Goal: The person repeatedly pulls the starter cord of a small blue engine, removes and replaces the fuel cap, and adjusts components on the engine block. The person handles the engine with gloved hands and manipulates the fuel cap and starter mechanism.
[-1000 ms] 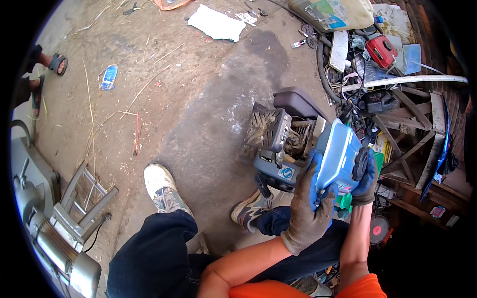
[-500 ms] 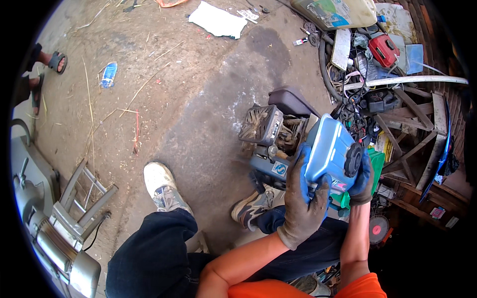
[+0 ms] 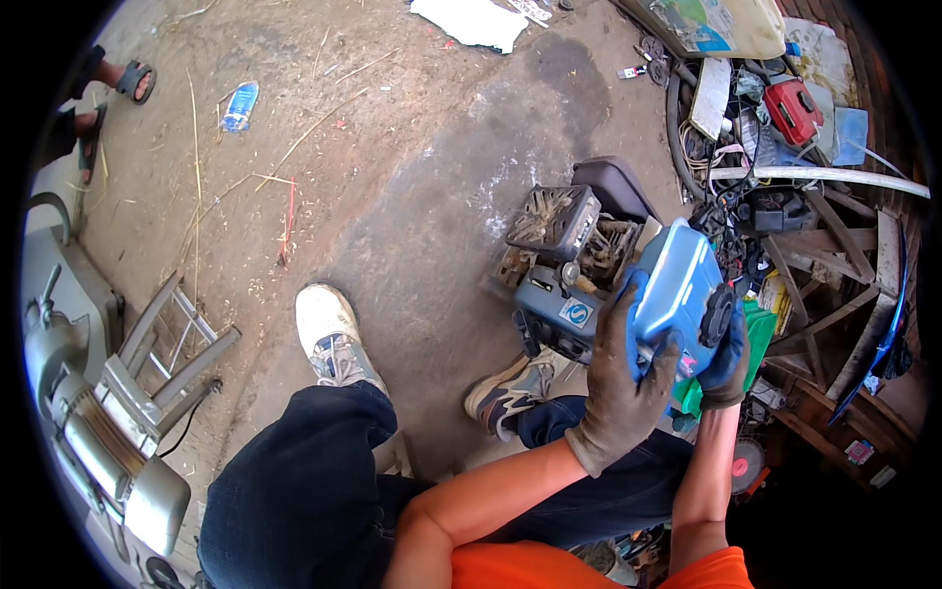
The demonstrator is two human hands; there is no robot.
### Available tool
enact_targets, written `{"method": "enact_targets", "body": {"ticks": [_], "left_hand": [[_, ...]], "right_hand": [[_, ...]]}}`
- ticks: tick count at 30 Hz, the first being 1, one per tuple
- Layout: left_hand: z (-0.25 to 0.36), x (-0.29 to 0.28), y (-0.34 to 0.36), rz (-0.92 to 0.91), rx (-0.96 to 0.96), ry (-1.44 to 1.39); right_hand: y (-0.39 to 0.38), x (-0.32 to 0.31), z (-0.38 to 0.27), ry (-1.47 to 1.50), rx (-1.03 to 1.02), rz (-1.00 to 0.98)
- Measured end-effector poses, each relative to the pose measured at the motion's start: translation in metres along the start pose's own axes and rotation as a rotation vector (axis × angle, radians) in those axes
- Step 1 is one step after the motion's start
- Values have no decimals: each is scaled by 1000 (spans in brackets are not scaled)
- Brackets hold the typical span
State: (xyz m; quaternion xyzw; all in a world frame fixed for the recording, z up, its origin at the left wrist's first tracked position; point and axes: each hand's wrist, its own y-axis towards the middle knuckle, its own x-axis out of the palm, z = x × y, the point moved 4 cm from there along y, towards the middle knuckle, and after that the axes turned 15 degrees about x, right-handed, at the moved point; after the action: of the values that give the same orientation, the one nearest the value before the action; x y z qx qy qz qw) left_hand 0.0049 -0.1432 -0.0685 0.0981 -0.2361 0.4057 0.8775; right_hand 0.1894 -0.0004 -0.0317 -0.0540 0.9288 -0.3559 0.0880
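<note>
Between my two gloved hands is a blue metal fuel tank (image 3: pixel 677 280) with a black round cap (image 3: pixel 719 314). My left hand (image 3: pixel 633 378) wraps its near left side, thumb and fingers spread along the wall. On the right side my right hand (image 3: pixel 727 363) grips it near the cap; part of those fingers is hidden behind the tank. Just left of the tank, on the ground, stands a small dirty engine (image 3: pixel 574 285) with blue panels, its top uncovered. The tank overlaps the engine's right side in view, so I cannot tell whether they touch.
My shoes (image 3: pixel 329 319) flank bare concrete. At the left stand a grey machine (image 3: pixel 74 393) and a metal frame (image 3: pixel 172 358). Cables, a red tank (image 3: pixel 793 110), a jerrycan (image 3: pixel 731 25) and a wooden frame (image 3: pixel 863 294) crowd the right. Another person's sandalled feet (image 3: pixel 132 83) show far left.
The view has shifted, so the surroundings sit lower and further right in the picture. My hands still hold the tank, in much the same grip beside the engine.
</note>
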Motion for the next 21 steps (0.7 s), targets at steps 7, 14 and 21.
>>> {"method": "enact_targets", "body": {"ticks": [7,14,21], "left_hand": [[2,2,2,5,40,10],[5,-2,10,33,53,67],[4,-10,21,69,76,62]], "right_hand": [[8,-19,0,-81,1,-200],[2,8,0,-154,-82,-163],[11,2,2,-153,-55,-142]]}}
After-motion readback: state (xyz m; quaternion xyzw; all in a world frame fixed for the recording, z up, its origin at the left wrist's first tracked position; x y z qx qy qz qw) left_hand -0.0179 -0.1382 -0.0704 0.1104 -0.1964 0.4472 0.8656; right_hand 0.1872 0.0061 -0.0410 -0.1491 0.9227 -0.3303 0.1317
